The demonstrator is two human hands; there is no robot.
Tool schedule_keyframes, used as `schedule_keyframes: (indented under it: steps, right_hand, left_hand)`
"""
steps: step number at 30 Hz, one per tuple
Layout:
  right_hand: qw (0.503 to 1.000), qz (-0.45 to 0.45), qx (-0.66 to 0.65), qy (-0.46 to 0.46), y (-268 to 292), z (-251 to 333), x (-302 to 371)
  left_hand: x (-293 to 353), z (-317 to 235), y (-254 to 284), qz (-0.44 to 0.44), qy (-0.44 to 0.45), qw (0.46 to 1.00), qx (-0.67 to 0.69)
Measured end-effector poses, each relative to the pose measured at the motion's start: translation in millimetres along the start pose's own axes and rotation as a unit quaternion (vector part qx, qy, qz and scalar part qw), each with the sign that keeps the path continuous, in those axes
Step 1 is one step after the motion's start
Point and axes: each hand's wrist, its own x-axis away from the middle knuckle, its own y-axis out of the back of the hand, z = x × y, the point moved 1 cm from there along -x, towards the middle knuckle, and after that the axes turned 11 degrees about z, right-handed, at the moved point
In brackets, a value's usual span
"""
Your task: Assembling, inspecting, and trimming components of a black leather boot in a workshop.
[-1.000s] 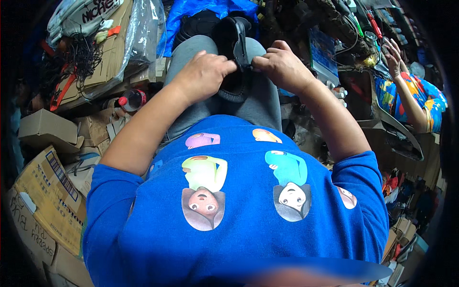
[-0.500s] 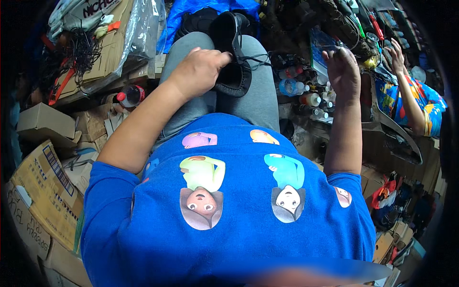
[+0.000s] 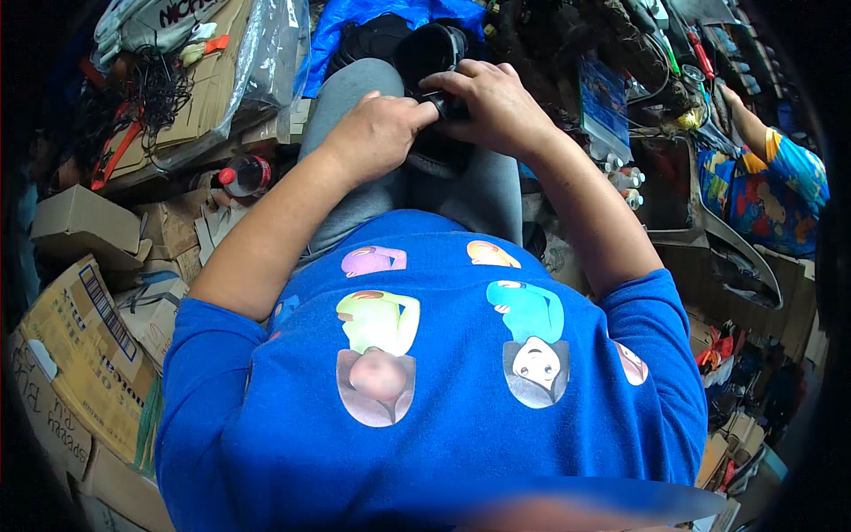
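Observation:
Between my knees, on the grey trousers, rests a black shoe (image 3: pixel 427 53), its opening facing up. My left hand (image 3: pixel 377 131) is closed on the shoe's near side, thumb and forefinger pinching its edge. From the right, my right hand (image 3: pixel 498 99) reaches over the shoe, fingers bent and gripping the same dark part beside my left fingertips. Both hands nearly touch there. The shoe's lower end lies in shadow under my hands, so its details are hidden. Whether a lace or thread is between my fingers cannot be made out.
Left are flattened cardboard (image 3: pixel 208 80), tangled black cord (image 3: pixel 160 93), a red-capped bottle (image 3: pixel 245 176) and a small carton (image 3: pixel 87 226). Small bottles (image 3: pixel 628 182) stand right of my knees. Further right, another person's arm (image 3: pixel 747 122) and bright patterned sleeve (image 3: pixel 795 168) show. Blue sheeting lies beyond.
My right hand has come from the far right, where it was raised with a dark cord running from the shoe, to the shoe. My left hand stays about there. The other person's arm shifted.

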Motion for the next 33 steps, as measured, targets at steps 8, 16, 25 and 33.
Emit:
schedule_keyframes:
  steps: [8, 16, 25, 33]
  right_hand:
    - [1.0, 0.005, -0.013, 0.013, -6.3, -4.3, -0.1]
    - [0.958, -0.012, -0.281, -0.055, 12.3, -13.4, 18.4]
    - [0.685, -0.154, -0.712, 0.024, 43.4, -50.9, 62.2]
    - [0.777, -0.284, -0.502, -0.252, 54.5, -117.1, 159.3]
  left_hand:
    - [49.2, 3.1, 24.4, 0.044, 0.038, 0.997, -0.041]
    - [112.3, 25.8, 56.5, -0.187, 0.182, 0.881, 0.395]
    - [59.7, 15.1, 60.6, -0.236, -0.01, 0.582, 0.778]
    - [178.2, 97.1, 38.5, -0.336, 0.204, 0.713, 0.58]
